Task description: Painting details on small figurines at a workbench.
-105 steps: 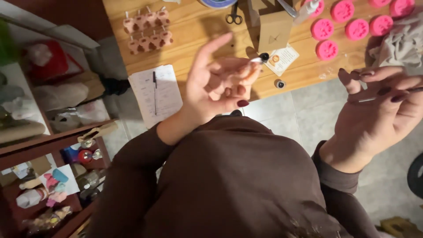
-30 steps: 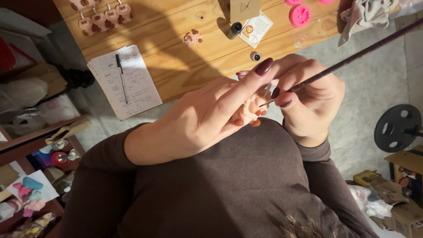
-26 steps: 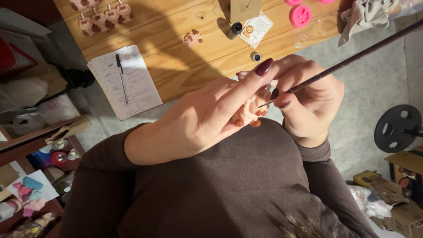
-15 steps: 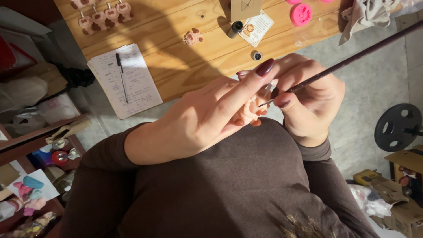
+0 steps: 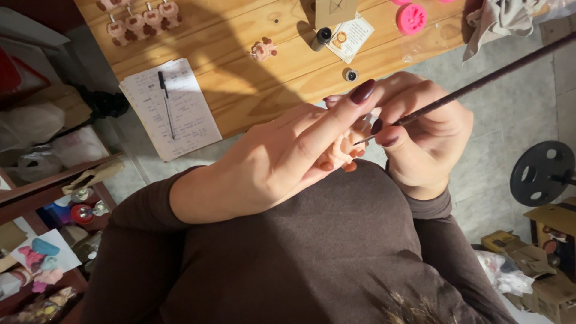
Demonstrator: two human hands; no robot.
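Two hands meet: the left hand (image 5: 276,162) pinches a small peach figurine (image 5: 343,150) at its fingertips, while the right hand (image 5: 423,135) pinches a thin brush (image 5: 480,84), tip touching it.

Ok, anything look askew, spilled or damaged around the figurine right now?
Nothing looks spilled or broken. The notepad overhangs the wooden table edge, pen on top. One small figurine sits apart from the row.
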